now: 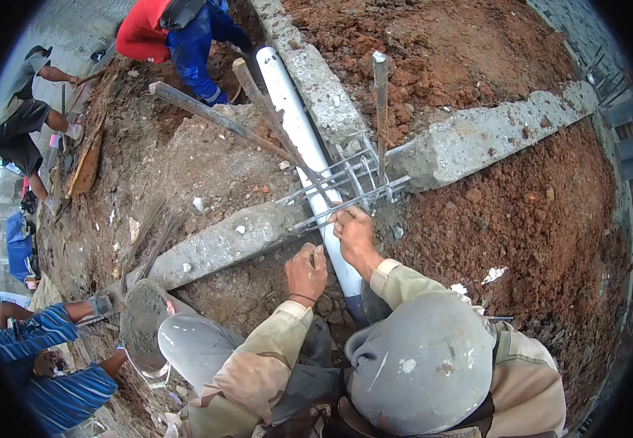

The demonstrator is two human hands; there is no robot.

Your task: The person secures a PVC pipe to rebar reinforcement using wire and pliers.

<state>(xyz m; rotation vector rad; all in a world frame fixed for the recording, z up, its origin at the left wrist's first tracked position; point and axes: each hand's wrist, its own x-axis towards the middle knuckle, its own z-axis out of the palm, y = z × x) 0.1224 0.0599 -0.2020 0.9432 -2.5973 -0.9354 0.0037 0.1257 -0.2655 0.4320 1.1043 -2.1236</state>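
Note:
My right hand (354,232) is at the near edge of a steel rebar joint (360,179), its fingers closed against a bar. Lower and to the left, my left hand (307,271) is closed near the concrete beam; anything between its fingertips is too small to make out. A white pipe (294,117) runs lengthwise beneath the rebar, between my hands. The rebar bridges the gap between the left concrete beam (221,244) and the right concrete beam (492,135). Wooden stakes (380,109) stand around the joint.
A person in red and blue (192,51) bends at the top. Another person (24,117) is at the upper left, and a person in blue striped clothing (60,390) at the lower left. Reddish soil (521,226) lies right. A concrete beam (309,73) extends beside the pipe.

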